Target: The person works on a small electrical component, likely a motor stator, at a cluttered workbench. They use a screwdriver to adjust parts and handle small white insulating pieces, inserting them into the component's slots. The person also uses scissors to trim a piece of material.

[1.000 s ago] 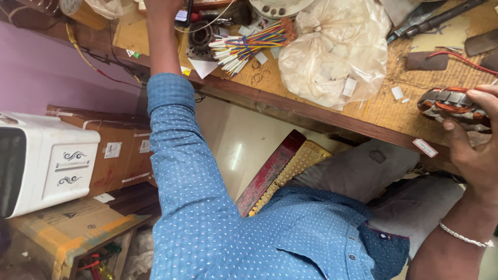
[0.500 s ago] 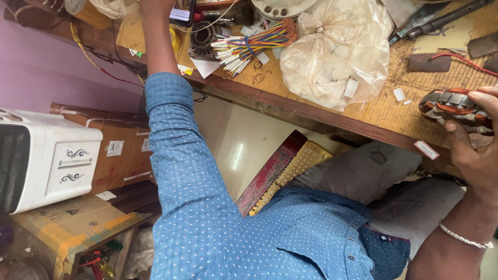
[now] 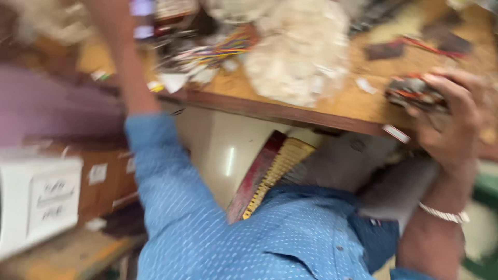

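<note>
The view is blurred by motion. My right hand (image 3: 451, 119), with a metal bracelet at the wrist, grips a small motor winding (image 3: 415, 91) with dark coils and red and orange wires at the wooden bench's (image 3: 290, 111) front edge. My left arm in a blue sleeve (image 3: 155, 171) reaches up over the bench at the left. Its bare forearm (image 3: 119, 57) runs to the top edge, and the hand itself is out of frame.
On the bench lie a bulky white plastic bag (image 3: 301, 52), a bundle of coloured wires (image 3: 218, 52) and paper scraps. Below are a white appliance (image 3: 36, 202), brown cardboard boxes (image 3: 104, 176) and a red and yellow flat object (image 3: 264, 176).
The picture has turned blurry and everything has slid slightly left in view. My right hand still grips the winding; my left arm stays stretched over the bench.
</note>
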